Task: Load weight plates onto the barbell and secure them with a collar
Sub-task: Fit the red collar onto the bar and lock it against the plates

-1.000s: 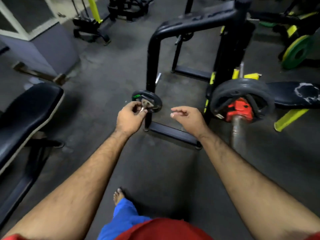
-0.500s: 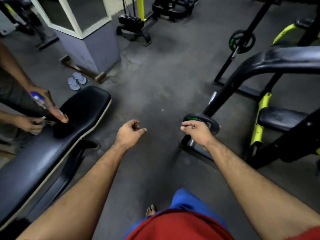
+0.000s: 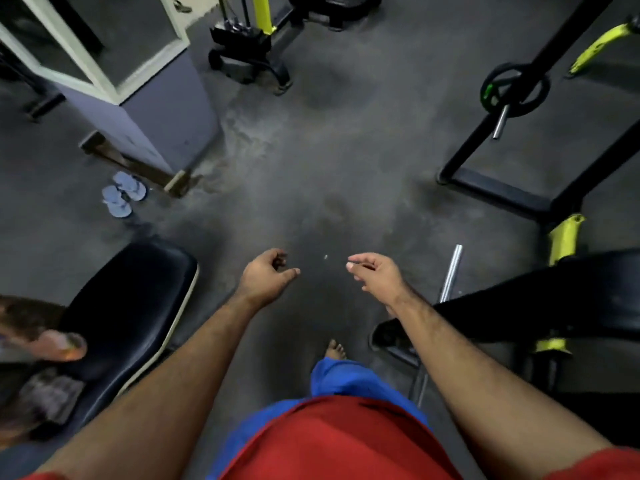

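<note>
Dark grey floor (image 3: 329, 161), mottled with paler dusty patches. Black bench pad (image 3: 131, 299), cream edge. Pale blue flip-flops (image 3: 122, 194). Black weight plate (image 3: 515, 90), green mark on rim. Yellow-green frame sections (image 3: 565, 237) on black rack. Red shirt (image 3: 339, 441), blue trousers (image 3: 346, 379). Chrome bar (image 3: 451, 271).

Single head-worn view, wide-angle, looking steeply down, floor (image 3: 311, 161) close

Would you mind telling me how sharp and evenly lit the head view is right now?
Head view: dim and grainy, corners darkened; wide-angle bending bows the white-framed mirror; the other person's hand at the left edge is motion-smeared; the left hand, right hand and round black weight plate stay fairly crisp.
</note>
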